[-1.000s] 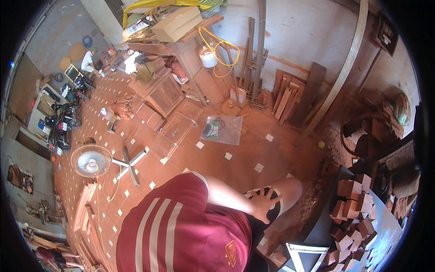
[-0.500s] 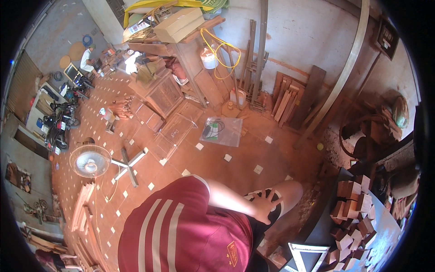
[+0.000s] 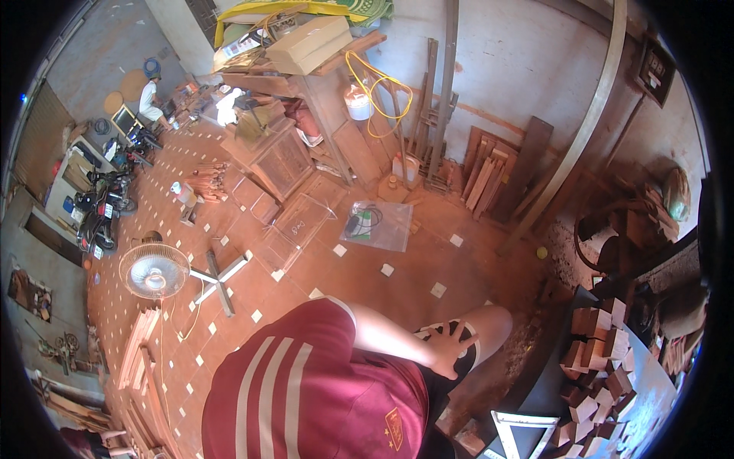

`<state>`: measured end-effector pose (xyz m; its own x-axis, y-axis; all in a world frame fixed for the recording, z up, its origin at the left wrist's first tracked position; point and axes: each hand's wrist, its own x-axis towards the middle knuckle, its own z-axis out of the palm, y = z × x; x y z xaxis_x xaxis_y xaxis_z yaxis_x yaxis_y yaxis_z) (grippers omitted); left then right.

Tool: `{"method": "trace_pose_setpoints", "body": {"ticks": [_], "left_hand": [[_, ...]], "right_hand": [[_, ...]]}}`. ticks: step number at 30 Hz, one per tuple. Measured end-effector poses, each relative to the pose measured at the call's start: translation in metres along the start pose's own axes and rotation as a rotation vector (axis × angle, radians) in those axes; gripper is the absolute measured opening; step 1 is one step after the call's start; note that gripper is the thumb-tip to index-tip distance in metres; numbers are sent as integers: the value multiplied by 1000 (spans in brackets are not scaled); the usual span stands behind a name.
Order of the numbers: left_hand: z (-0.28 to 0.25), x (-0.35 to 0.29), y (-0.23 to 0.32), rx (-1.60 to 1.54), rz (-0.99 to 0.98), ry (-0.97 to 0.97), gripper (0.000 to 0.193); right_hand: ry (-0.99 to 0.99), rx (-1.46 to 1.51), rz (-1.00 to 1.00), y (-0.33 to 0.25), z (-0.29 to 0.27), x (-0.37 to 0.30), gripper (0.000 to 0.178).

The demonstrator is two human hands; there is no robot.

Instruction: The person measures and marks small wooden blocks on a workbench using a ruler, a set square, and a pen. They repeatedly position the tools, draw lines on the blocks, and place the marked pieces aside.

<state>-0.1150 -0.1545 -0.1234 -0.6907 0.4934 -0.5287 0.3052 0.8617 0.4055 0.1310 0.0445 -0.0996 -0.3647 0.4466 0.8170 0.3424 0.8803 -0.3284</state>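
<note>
My left hand (image 3: 451, 350) lies on my bent leg near the knee, over the hem of my dark shorts. Its fingers are spread and nothing is held in them. My bare forearm reaches there from a maroon sleeve. My right hand is out of view. To the right of my leg, a white triangular frame (image 3: 526, 421) lies on a dark work surface (image 3: 541, 382). Beyond it, many small reddish wooden blocks (image 3: 592, 348) are heaped in a stack, none of them touched by my left hand.
A standing fan (image 3: 154, 274) and a cross-shaped base (image 3: 219, 277) are on the tiled floor at left. Ahead lie a clear plastic bag (image 3: 375, 226) and a wooden cabinet (image 3: 281, 164). Planks (image 3: 489, 180) lean on the wall. A person (image 3: 150, 99) crouches far left, near motorbikes (image 3: 99, 206).
The whole view has shifted slightly, with the surroundings sitting a little further right. My left hand stays on my leg in the same pose.
</note>
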Motion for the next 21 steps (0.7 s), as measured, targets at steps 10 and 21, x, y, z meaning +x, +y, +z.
{"method": "trace_pose_setpoints", "body": {"ticks": [10,21], "left_hand": [[2,3,2,-4,7,1,129],[5,9,16,43,-85,-46,131]], "right_hand": [[3,-5,1,0,-1,0,13],[3,-4,-17,-1,-12,0,13]]}}
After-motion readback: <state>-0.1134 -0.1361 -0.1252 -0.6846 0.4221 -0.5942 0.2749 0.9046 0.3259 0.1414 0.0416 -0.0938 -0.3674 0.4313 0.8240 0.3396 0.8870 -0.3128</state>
